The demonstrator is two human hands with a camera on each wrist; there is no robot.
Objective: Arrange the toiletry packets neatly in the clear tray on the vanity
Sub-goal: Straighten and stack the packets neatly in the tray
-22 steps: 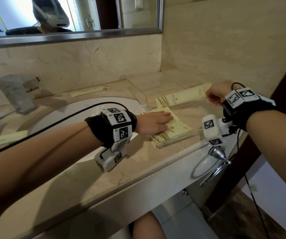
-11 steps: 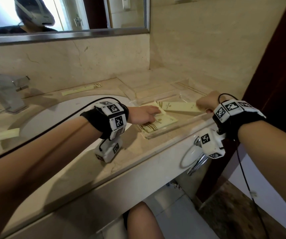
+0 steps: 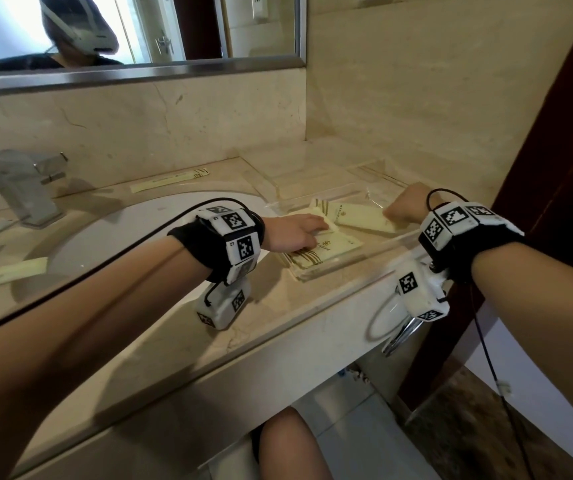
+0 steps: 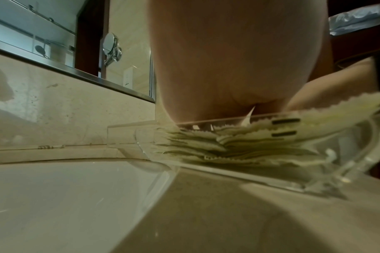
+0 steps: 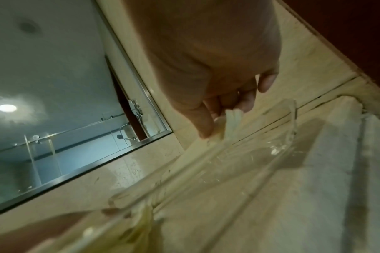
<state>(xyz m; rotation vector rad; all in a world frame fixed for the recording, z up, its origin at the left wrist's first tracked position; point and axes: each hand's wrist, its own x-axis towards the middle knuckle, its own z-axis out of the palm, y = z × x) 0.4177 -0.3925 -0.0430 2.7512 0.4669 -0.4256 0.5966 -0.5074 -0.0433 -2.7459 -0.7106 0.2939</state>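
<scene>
Both forearms extended forward, left hand point(image 3: 295, 233) flat with fingers straight, right hand point(image 3: 406, 209) in a pinching grip.

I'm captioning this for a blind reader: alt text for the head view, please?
Two hands tidy cream packets in a clear tray on a marble vanity: the left hand presses a stack flat, the right hand pinches a long packet's end.

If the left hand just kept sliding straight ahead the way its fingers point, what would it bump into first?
Probably the long packet that the right hand pinches inside the clear tray. The left hand lies flat on the packet stack, fingers aimed toward it. Depth is hard to judge, so the fingertips may already be touching it.
</scene>
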